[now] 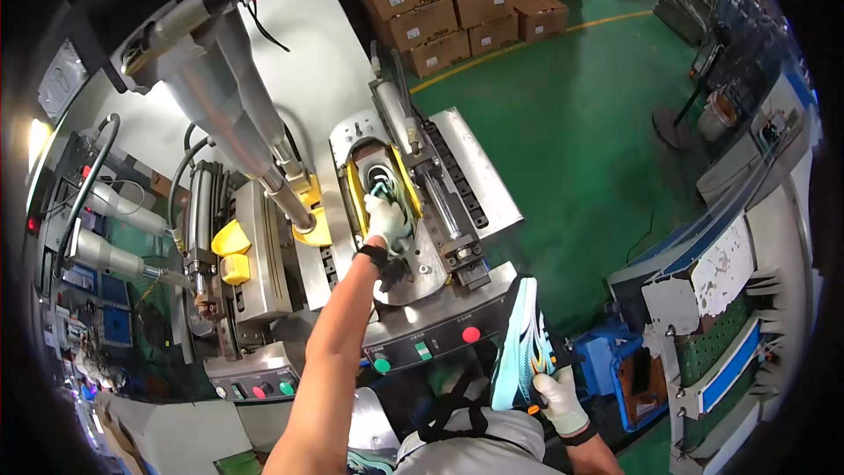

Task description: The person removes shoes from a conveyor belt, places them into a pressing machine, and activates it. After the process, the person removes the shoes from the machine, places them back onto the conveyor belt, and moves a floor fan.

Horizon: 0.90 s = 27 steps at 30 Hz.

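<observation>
My left hand [384, 218], in a white glove, reaches into the press machine [431, 274] ahead of me. Its fingers are closed on the upper of a light-coloured shoe [401, 195] with teal laces, which sits between two yellow pads. Part of that shoe is hidden by the hand. Low on the right, my right hand [560, 398], also gloved, grips a second shoe [524, 352] by one end. This one is held tilted on its side, with a pale aqua sole and dark, white and orange details on the upper.
Coloured buttons line the machine's front panel [422, 349]. To the left stands another press station with yellow pads [233, 251]. Stacked cardboard boxes [440, 18] rise beyond the green floor [563, 123]. A blue bin [615, 361] and a rack [712, 343] are at the right.
</observation>
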### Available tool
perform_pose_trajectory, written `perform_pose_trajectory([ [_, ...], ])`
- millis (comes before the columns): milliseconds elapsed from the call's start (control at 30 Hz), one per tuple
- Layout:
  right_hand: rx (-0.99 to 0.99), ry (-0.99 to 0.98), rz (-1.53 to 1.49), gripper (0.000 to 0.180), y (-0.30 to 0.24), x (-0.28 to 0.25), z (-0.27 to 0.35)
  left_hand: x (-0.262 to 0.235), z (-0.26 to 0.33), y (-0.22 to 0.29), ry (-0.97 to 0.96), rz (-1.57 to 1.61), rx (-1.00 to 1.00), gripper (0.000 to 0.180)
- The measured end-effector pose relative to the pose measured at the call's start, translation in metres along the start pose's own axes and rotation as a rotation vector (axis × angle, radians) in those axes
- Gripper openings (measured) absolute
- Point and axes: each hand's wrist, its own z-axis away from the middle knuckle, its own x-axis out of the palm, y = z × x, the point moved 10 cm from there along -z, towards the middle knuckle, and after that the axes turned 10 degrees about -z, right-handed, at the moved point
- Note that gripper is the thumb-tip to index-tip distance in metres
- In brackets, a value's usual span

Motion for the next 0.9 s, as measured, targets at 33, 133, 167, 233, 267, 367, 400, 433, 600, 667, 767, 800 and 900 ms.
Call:
perform_pose_trajectory([
  [33, 0.029, -0.123, -0.037, 0.079, 0.003, 0.025, -0.007, -0.034, -0.028, -0.067, 0.122, 0.155, -0.068, 0.048],
  [133, 0.036, -0.068, 0.034, 0.066, -0.004, 0.028, -0.020, -0.067, 0.010, 0.001, -0.130, 0.285, -0.014, 0.032],
  [167, 0.096, -0.057, 0.033, 0.059, 0.004, 0.033, -0.026, -0.087, 0.022, -0.016, -0.138, 0.328, -0.002, 0.033],
  [233, 0.006, -0.117, 0.152, 0.056, -0.002, 0.051, -0.039, -0.106, 0.061, -0.031, -0.177, 0.372, 0.016, 0.032],
  [267, -0.031, -0.126, 0.205, 0.057, -0.010, 0.069, -0.049, -0.125, 0.095, -0.021, -0.100, 0.519, 0.104, 0.030],
  [367, -0.140, -0.280, 0.414, 0.048, -0.022, 0.143, -0.087, -0.158, 0.193, -0.065, 0.031, 0.522, 0.126, 0.047],
  [400, 0.000, -0.233, 0.479, 0.043, 0.002, 0.130, -0.119, -0.170, 0.230, -0.060, -0.095, 0.643, 0.050, 0.047],
  [433, 0.015, -0.308, 0.413, 0.040, 0.000, 0.182, -0.132, -0.174, 0.264, -0.093, -0.089, 0.745, 0.033, 0.048],
  [600, -0.076, -0.487, 0.837, 0.028, 0.072, 0.233, -0.331, -0.170, 0.404, -0.183, -0.103, 0.579, -0.080, 0.052],
  [667, -0.138, -0.320, 1.541, 0.055, 0.100, 0.256, -0.362, -0.174, 0.458, -0.203, -0.181, 0.422, -0.322, 0.051],
  [767, -0.342, 0.104, 1.905, 0.071, 0.144, 0.193, -0.443, -0.129, 0.536, -0.266, -0.167, -0.144, -0.115, 0.049],
  [800, -0.392, 0.263, 1.755, 0.074, 0.133, 0.166, -0.458, -0.129, 0.542, -0.285, -0.072, 0.187, -0.387, 0.050],
  [900, -0.348, 0.095, 1.696, 0.068, 0.166, 0.223, -0.420, -0.097, 0.635, -0.340, 0.289, 0.350, -0.873, 0.050],
])
